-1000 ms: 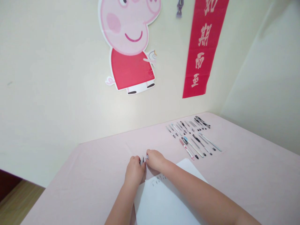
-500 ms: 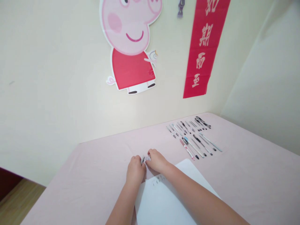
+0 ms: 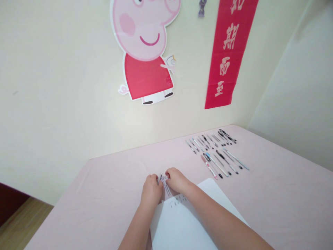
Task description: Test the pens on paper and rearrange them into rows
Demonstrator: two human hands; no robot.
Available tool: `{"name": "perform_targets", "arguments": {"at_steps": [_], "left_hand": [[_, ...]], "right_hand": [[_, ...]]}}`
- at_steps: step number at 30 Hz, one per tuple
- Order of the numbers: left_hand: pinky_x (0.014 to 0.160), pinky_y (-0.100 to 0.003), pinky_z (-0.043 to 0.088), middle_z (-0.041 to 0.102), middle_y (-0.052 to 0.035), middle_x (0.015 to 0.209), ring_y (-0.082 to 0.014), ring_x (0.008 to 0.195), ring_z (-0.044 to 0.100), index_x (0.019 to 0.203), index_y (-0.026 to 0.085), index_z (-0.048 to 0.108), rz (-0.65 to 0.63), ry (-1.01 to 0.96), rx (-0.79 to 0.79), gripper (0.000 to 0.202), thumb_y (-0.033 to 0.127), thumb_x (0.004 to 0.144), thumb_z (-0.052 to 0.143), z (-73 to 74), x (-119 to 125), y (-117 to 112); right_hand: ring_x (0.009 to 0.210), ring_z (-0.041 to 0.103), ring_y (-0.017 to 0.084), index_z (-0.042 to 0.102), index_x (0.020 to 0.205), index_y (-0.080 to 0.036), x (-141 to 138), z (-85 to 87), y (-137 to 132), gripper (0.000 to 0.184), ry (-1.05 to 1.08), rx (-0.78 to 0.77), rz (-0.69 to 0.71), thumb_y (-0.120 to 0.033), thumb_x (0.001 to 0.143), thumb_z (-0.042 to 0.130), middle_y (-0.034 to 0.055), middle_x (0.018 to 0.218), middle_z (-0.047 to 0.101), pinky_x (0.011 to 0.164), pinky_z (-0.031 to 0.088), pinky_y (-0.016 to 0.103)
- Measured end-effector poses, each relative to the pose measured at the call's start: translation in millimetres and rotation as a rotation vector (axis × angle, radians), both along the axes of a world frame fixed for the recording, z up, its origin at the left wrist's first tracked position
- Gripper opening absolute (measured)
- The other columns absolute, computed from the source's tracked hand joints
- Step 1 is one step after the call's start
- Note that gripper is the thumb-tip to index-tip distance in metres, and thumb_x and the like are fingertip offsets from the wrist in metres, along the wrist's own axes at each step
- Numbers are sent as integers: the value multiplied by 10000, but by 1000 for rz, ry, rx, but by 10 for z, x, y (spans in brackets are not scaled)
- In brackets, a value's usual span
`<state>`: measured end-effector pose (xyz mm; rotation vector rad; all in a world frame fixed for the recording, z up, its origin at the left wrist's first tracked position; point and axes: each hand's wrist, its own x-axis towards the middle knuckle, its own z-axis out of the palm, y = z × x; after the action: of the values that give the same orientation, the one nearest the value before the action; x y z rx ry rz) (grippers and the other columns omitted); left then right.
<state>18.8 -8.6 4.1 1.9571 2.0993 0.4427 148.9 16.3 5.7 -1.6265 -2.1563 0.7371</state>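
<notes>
My left hand (image 3: 151, 190) and my right hand (image 3: 177, 180) are closed side by side over the pink table (image 3: 104, 194), just beyond a white sheet of paper (image 3: 182, 222). Between them they hold a pen (image 3: 164, 184), which slants down toward the paper. The left fingers pinch its dark far end and the right fingers grip the barrel. Small dark marks (image 3: 178, 200) sit at the paper's near-top edge, right under my right wrist.
Several pens (image 3: 217, 152) lie in rows on the table at the right rear. A cream wall carries a pink cartoon pig cut-out (image 3: 147, 52) and a red banner (image 3: 229, 52). The table's left edge drops to a wooden floor (image 3: 15, 225).
The pen between my hands has swung from lying across to slanting down toward the paper. Both hands stayed in place; the camera shifted slightly.
</notes>
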Motion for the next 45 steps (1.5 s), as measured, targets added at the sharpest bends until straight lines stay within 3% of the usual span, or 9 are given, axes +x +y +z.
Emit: {"name": "perform_targets", "arguments": {"at_steps": [11, 16, 25, 30, 37, 45], "left_hand": [[643, -248, 368, 650, -94, 802, -159, 733, 576, 789, 118, 617, -15, -99, -101, 177, 248, 759, 499, 89, 33, -7], [630, -257, 361, 633, -107, 828, -179, 764, 576, 770, 123, 596, -15, -34, -100, 160, 256, 742, 512, 85, 66, -24], [707, -267, 408, 562, -178, 992, -223, 906, 583, 1009, 54, 506, 17, 160, -112, 269, 234, 816, 456, 123, 293, -48], [717, -257, 423, 559, -158, 957, -200, 906, 588, 990, 71, 513, 48, 277, -58, 223, 89, 840, 349, 90, 394, -4], [685, -274, 463, 545, -157, 954, -202, 837, 606, 994, 67, 507, 81, 348, 6, 241, 212, 888, 347, 27, 438, -3], [689, -275, 472, 548, -141, 950, -186, 834, 607, 982, 96, 505, 55, 365, -14, 242, 118, 882, 286, 38, 371, 18]], "right_hand": [[791, 586, 191, 618, 876, -123, -88, -25, -138, 192, -95, 125, -24, -142, 775, 456, 112, 882, 619, 659, 378, 261], [808, 587, 173, 645, 865, -132, -86, -15, -121, 233, -51, 96, -31, -107, 750, 444, 99, 884, 641, 693, 382, 242], [846, 588, 160, 684, 813, -158, -33, -54, -14, 263, 91, 38, -41, -92, 730, 444, 79, 886, 670, 752, 393, 231], [849, 581, 157, 674, 819, -163, 15, -50, 7, 227, 131, 123, -96, -139, 762, 455, 72, 883, 657, 782, 395, 231], [812, 572, 141, 655, 855, -167, 75, -136, 76, 204, 195, 174, -182, -153, 775, 468, 61, 893, 638, 780, 398, 230], [772, 559, 134, 655, 847, -165, 122, -186, 133, 191, 211, 182, -195, -159, 788, 473, 53, 875, 634, 754, 398, 227]]}}
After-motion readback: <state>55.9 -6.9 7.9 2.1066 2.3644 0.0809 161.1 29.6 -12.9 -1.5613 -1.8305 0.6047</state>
